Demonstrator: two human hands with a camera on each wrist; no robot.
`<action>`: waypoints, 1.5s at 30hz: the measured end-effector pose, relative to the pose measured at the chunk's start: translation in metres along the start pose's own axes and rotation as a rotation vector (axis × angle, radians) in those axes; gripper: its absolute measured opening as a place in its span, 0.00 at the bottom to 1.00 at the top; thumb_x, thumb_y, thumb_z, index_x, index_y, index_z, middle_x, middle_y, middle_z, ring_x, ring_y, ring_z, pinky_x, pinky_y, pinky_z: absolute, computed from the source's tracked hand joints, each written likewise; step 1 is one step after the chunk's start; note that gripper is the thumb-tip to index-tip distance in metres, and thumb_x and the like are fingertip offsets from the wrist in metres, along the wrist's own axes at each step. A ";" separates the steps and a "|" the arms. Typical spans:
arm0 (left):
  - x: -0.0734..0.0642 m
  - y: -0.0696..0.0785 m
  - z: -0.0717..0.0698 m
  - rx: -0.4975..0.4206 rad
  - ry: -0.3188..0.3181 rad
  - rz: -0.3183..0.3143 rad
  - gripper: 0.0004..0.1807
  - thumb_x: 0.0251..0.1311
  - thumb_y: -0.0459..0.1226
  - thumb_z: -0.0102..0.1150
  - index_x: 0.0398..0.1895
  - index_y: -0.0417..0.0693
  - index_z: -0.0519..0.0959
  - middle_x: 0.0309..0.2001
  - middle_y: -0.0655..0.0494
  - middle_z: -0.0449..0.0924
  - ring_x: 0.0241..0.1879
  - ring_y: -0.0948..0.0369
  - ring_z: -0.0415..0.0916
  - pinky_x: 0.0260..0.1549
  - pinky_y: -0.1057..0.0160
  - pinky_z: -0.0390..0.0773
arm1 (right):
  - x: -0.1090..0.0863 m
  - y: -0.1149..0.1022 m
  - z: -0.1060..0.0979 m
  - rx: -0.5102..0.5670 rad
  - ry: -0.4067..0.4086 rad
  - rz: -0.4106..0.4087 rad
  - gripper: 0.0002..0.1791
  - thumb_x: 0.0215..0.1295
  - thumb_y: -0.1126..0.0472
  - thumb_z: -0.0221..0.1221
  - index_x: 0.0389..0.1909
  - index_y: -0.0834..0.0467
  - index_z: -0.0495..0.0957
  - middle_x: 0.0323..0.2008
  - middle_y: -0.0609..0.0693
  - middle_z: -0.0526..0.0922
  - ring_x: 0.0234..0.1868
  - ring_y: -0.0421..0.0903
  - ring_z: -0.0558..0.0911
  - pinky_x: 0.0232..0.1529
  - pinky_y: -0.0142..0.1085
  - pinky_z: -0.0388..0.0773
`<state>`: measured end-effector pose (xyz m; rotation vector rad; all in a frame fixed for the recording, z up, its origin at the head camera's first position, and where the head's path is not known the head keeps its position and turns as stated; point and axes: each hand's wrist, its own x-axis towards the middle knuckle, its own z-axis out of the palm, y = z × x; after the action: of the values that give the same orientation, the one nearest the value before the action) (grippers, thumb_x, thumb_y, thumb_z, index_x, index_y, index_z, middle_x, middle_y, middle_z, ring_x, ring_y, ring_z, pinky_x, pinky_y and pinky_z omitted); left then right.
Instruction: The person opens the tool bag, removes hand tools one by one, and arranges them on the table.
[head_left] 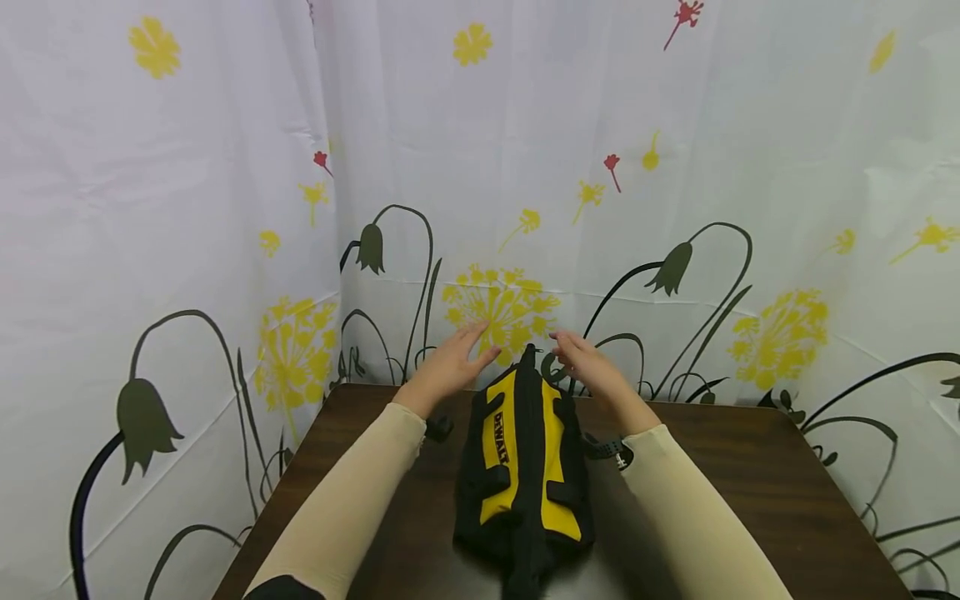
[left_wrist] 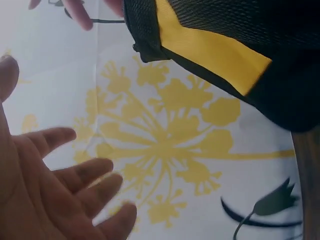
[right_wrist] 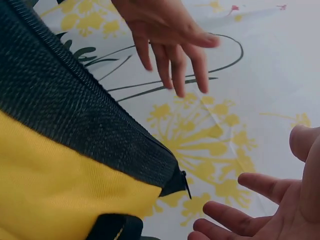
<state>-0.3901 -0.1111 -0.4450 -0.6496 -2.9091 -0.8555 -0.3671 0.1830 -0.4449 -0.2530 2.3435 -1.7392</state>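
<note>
A black and yellow DeWalt tool bag (head_left: 528, 467) stands lengthwise on the dark wooden table, a black zipper band running along its top. The zipper pull (right_wrist: 186, 182) hangs at the bag's far end, where the zip appears closed. My left hand (head_left: 453, 362) hovers left of that far end, fingers spread and apart from the bag. On the other side, my right hand (head_left: 596, 375) is held in the air with its fingers extended, holding nothing. In the right wrist view both hands show, with the bag's pointed end near them.
Dark brown table (head_left: 720, 500) extends to both sides of the bag. Behind it hangs a white curtain (head_left: 420, 125) printed with yellow, red and dark green flowers, close to the table's far edge. Dark straps (head_left: 603, 447) show at the wrists.
</note>
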 end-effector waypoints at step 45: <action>0.109 0.023 0.050 -0.881 -0.389 -0.465 0.17 0.88 0.30 0.39 0.61 0.32 0.78 0.51 0.48 0.76 0.54 0.53 0.76 0.67 0.53 0.79 | 0.049 0.023 0.034 0.394 0.281 0.248 0.19 0.83 0.53 0.61 0.65 0.60 0.84 0.63 0.60 0.87 0.47 0.49 0.87 0.53 0.41 0.84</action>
<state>-0.4759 -0.0254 -0.4590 -0.1265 -2.9299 -2.3576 -0.4051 0.1453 -0.4799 0.3508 2.0228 -2.1606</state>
